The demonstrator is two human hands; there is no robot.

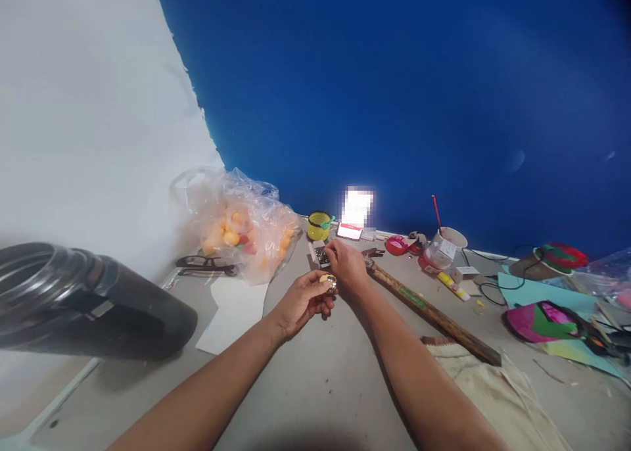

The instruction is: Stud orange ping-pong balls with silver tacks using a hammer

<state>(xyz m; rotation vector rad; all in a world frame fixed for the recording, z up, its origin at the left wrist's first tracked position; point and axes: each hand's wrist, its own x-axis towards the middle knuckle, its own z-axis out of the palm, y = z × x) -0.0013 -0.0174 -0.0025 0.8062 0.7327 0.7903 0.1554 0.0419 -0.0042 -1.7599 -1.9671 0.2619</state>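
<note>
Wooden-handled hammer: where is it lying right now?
In the head view, the hammer lies right of centre on the table, its head beside the right hand and its handle end at the cream cloth.

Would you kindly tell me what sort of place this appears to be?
Probably a craft corner: a wooden-handled hammer, light-blue paper and a yellow tube share one tabletop.

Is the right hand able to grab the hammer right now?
Probably yes: the hammer lies just beside the right hand, its wooden handle uncovered, though that hand seems busy at the small container.
</note>
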